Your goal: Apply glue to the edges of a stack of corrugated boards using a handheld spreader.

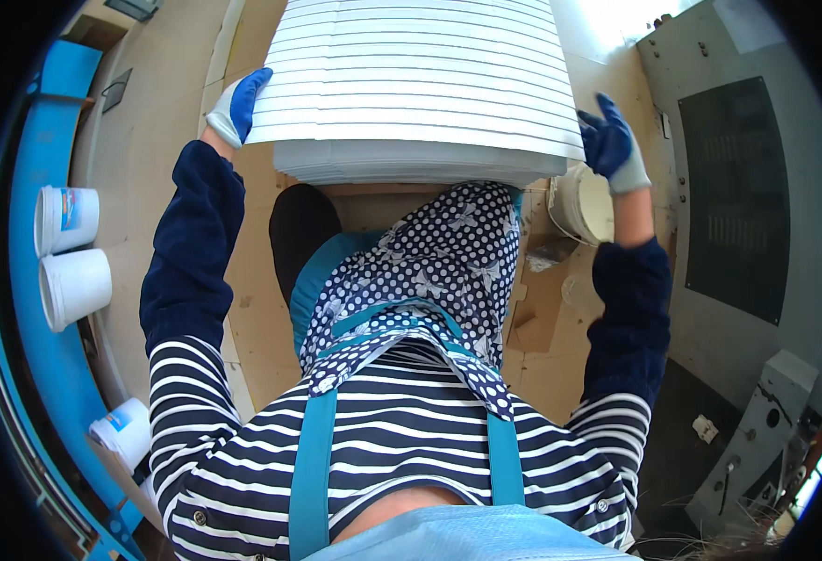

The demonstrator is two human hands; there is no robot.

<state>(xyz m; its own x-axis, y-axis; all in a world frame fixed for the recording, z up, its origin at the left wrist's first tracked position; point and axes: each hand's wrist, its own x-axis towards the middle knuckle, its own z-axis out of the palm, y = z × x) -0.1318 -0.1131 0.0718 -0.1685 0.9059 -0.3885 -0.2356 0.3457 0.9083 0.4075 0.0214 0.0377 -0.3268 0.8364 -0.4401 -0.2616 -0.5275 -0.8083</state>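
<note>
In front of me lies a tall stack of paper (411,164). On top of it spread white sheets (420,93), crossed by thin dark lines like overlapped edges, reaching past the stack's near side. My left hand (236,107), in a white and blue glove, is closed at the left edge of these sheets; its grip is partly hidden. Beside their near right corner is my right hand (614,148), gloved alike, with its fingers apart. Whether it touches the sheet edge is hard to make out.
A white bucket (584,204) stands on the floor right of the stack, near a piece of cardboard (534,323). Grey machine housing (738,187) borders the right. Along the left runs a blue frame (42,168) with white buckets (76,285) beside it.
</note>
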